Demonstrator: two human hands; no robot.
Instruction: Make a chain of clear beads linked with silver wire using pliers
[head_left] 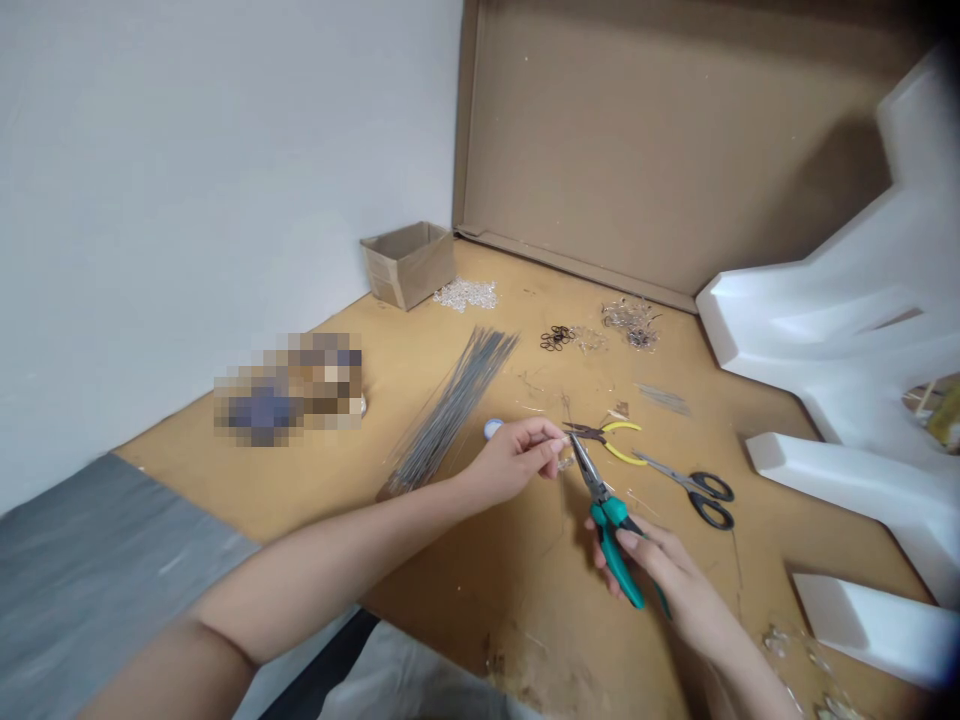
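Note:
My left hand [517,462] is closed in a pinch, its fingertips right at the jaws of the needle-nose pliers. A thin wire [562,505] seems to run down from those fingertips; its upper end is hard to make out. My right hand [660,570] grips the green-handled needle-nose pliers [616,555], whose tips point up and left. Just behind the tips lie yellow-handled pliers [621,427] on the table. Black-handled scissors [709,497] rest to their right. A bundle of straight grey wires [457,410] lies left of my hands.
At the back stands an open cardboard box [411,268] beside a pile of small clear pieces [466,294]. Black rings [556,338] and tangled wire pieces [634,322] lie farther right. White foam [832,460] borders the right side. A tall cardboard panel [637,150] closes the back.

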